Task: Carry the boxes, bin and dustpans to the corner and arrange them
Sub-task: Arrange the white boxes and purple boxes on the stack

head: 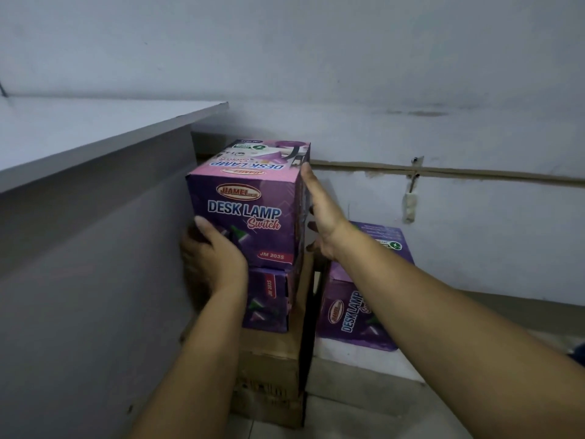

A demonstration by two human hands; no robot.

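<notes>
A purple "Desk Lamp" box [250, 204] sits on top of a second purple box [269, 299], which rests on a brown cardboard carton [269, 359] in the corner beside a grey desk. My left hand [212, 258] grips the top box at its lower left corner, thumb on the front face. Flat against the top box's right side lies my right hand [323, 213], fingers straight. A third purple box [357, 312] stands to the right against the wall. No bin or dustpan is in view.
The grey desk [95, 131] and its side panel close off the left. A white wall [443, 122] with a brown strip runs behind. A dark flat piece [308, 327] stands upright between the carton and the third box. Tiled floor shows at the bottom.
</notes>
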